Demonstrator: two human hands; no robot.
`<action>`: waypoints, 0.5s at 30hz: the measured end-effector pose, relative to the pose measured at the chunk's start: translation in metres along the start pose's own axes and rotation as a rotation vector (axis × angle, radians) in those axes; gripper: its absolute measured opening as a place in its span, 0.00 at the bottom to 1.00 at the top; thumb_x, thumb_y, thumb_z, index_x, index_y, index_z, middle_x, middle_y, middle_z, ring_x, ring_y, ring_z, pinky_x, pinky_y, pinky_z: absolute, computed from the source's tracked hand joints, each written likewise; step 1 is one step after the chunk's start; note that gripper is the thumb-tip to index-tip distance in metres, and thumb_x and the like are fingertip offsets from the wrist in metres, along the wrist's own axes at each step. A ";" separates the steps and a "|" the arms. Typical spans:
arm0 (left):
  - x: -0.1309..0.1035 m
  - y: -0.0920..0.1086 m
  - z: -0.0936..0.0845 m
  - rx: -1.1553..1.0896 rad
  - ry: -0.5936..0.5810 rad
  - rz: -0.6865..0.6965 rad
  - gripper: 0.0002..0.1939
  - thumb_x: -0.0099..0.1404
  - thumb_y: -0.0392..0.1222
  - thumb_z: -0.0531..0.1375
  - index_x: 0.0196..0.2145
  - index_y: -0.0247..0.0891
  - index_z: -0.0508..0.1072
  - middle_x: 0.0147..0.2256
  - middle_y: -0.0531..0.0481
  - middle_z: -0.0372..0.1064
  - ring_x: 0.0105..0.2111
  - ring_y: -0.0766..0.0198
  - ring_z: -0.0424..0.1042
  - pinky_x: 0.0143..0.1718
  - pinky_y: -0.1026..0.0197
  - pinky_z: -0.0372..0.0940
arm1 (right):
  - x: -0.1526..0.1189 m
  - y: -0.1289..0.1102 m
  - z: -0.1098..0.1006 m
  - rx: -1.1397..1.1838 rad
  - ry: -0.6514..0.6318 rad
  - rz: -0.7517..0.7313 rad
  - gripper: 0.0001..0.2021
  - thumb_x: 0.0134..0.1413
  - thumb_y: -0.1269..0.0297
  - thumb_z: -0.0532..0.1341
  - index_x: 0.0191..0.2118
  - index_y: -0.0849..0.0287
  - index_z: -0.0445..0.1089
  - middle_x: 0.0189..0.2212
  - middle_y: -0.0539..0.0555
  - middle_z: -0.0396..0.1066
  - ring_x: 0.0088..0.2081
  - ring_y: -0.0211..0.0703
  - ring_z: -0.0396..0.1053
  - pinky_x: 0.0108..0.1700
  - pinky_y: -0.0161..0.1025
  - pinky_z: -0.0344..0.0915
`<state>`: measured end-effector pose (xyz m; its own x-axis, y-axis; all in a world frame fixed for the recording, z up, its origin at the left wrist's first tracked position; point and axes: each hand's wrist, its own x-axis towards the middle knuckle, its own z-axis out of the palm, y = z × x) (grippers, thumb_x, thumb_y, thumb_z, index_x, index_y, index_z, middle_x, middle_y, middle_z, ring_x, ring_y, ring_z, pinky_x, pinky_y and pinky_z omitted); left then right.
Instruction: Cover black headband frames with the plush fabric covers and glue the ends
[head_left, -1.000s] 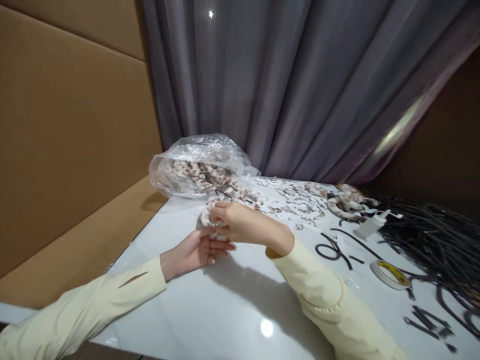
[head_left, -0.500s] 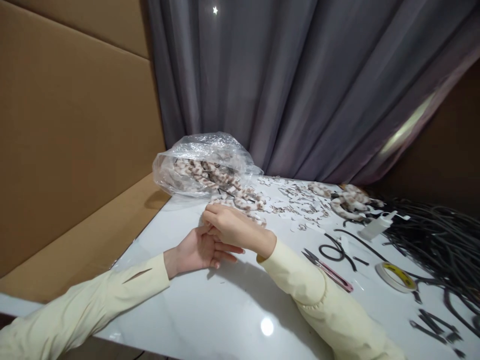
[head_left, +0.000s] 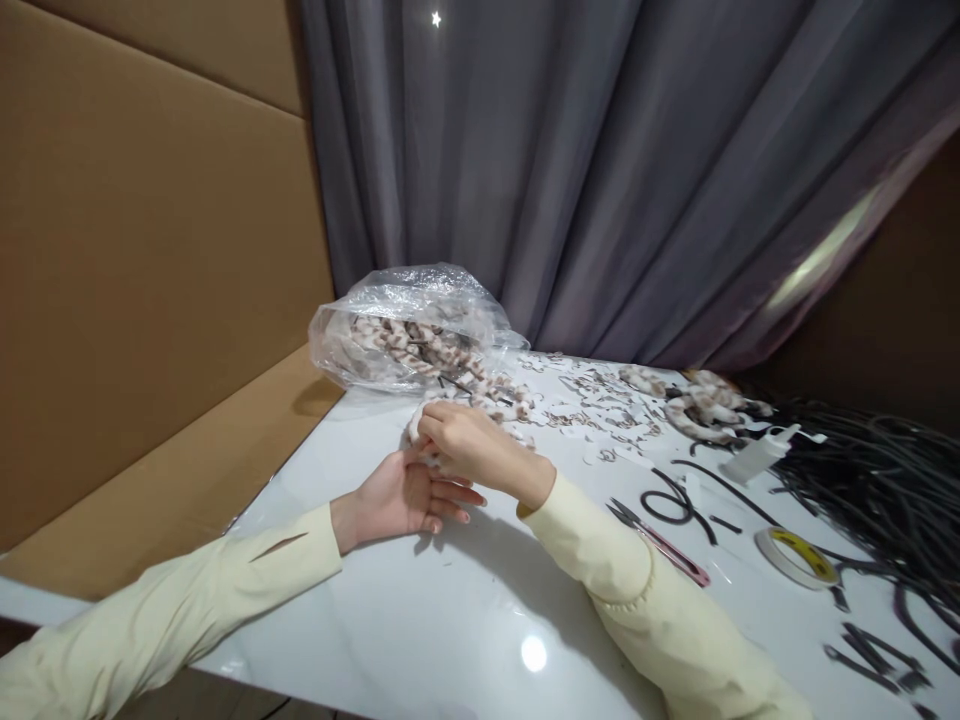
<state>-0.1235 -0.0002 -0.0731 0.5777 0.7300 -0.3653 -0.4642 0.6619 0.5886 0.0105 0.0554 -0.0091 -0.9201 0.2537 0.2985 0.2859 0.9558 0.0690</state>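
A white and brown furry strip [head_left: 415, 424] shows at the far edge of my right hand [head_left: 463, 440], whose bent fingers are closed around it; most of the piece is covered. Close beneath, my left hand [head_left: 397, 495] lies palm up over the table. Its thumb and forefinger meet at the same furry piece, partly hidden by my right hand, while the other fingers stretch out to the right. Just beyond my hands, more furry strips [head_left: 499, 392] spill from a clear plastic bag [head_left: 360, 365]. Pink-handled thread snips [head_left: 660, 542] lie right of my right forearm.
Fur scraps [head_left: 600, 400] are scattered across the back of the white table [head_left: 420, 620]. To the right are a squeeze bottle [head_left: 756, 456], a tape roll [head_left: 795, 558], short black pieces [head_left: 874, 650] and heaped black cords [head_left: 885, 490]. Cardboard [head_left: 150, 250] walls the left side.
The furry strip now shows beyond my right fingers, where it was hidden before. My right hand has turned slightly and shifted a little; my left hand stays almost in place.
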 end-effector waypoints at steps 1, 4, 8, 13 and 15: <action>0.000 0.000 0.000 -0.003 0.011 -0.004 0.26 0.62 0.53 0.51 0.33 0.23 0.74 0.35 0.33 0.74 0.28 0.55 0.72 0.21 0.63 0.59 | -0.001 0.001 -0.002 0.004 0.003 0.008 0.02 0.51 0.76 0.57 0.30 0.64 0.65 0.29 0.53 0.64 0.28 0.37 0.57 0.28 0.34 0.50; -0.001 0.001 0.000 -0.018 0.005 -0.008 0.27 0.62 0.55 0.51 0.33 0.24 0.74 0.35 0.33 0.74 0.27 0.55 0.72 0.21 0.62 0.59 | -0.003 0.005 -0.005 0.030 0.021 0.028 0.02 0.49 0.75 0.58 0.30 0.64 0.64 0.29 0.53 0.63 0.27 0.36 0.57 0.26 0.34 0.49; -0.001 0.001 -0.002 -0.049 -0.046 -0.023 0.26 0.62 0.55 0.52 0.34 0.24 0.73 0.34 0.33 0.74 0.28 0.54 0.73 0.22 0.62 0.61 | -0.002 0.015 -0.016 0.038 0.134 0.061 0.04 0.54 0.76 0.55 0.29 0.63 0.63 0.29 0.53 0.63 0.28 0.36 0.58 0.28 0.33 0.51; 0.001 -0.001 -0.005 -0.062 0.009 -0.025 0.24 0.65 0.52 0.49 0.34 0.24 0.71 0.30 0.36 0.74 0.23 0.59 0.72 0.20 0.64 0.62 | -0.029 0.029 -0.076 0.096 0.426 0.123 0.08 0.55 0.76 0.56 0.26 0.61 0.63 0.27 0.53 0.65 0.30 0.36 0.63 0.32 0.34 0.58; 0.003 -0.002 -0.006 -0.081 0.109 0.005 0.20 0.66 0.46 0.50 0.33 0.24 0.71 0.25 0.39 0.73 0.20 0.65 0.70 0.19 0.67 0.62 | -0.054 0.030 -0.106 0.043 0.585 0.162 0.07 0.57 0.73 0.56 0.27 0.60 0.65 0.29 0.54 0.66 0.33 0.37 0.64 0.35 0.36 0.60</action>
<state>-0.1246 0.0018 -0.0796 0.5008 0.7443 -0.4418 -0.5221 0.6669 0.5317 0.0974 0.0540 0.0780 -0.5624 0.2845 0.7764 0.3881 0.9199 -0.0559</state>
